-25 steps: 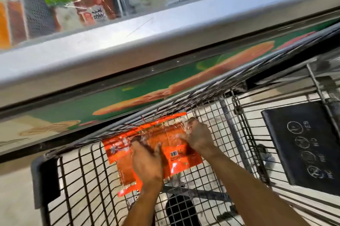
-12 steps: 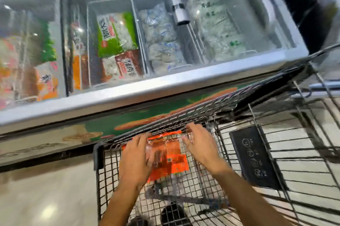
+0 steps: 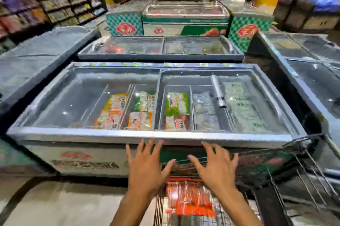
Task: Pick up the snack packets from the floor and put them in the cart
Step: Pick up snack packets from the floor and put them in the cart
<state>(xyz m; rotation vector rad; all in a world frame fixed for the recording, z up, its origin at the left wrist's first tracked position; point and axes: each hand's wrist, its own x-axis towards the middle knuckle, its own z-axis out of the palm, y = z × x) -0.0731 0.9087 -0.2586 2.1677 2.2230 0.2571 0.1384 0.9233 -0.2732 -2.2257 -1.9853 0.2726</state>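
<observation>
An orange snack packet [image 3: 190, 198] lies inside the black wire cart [image 3: 287, 187] at the bottom middle of the head view. My left hand [image 3: 147, 168] hovers above and to the left of the packet, fingers spread, holding nothing. My right hand [image 3: 215, 168] hovers above and to the right of it, also spread and empty. Neither hand touches the packet. The cart's lower part is cut off by the frame edge, and the picture is blurred by motion.
A glass-topped chest freezer [image 3: 156, 135] full of frozen-food bags stands right in front of the cart. More freezers [image 3: 160, 56] sit behind and to both sides. Stocked shelves [image 3: 46, 1] line the far left. Pale floor [image 3: 55, 203] shows at the lower left.
Both hands have let go of the orange packet and lifted off it with fingers spread. The view has tilted up from the cart to the freezers and the aisle.
</observation>
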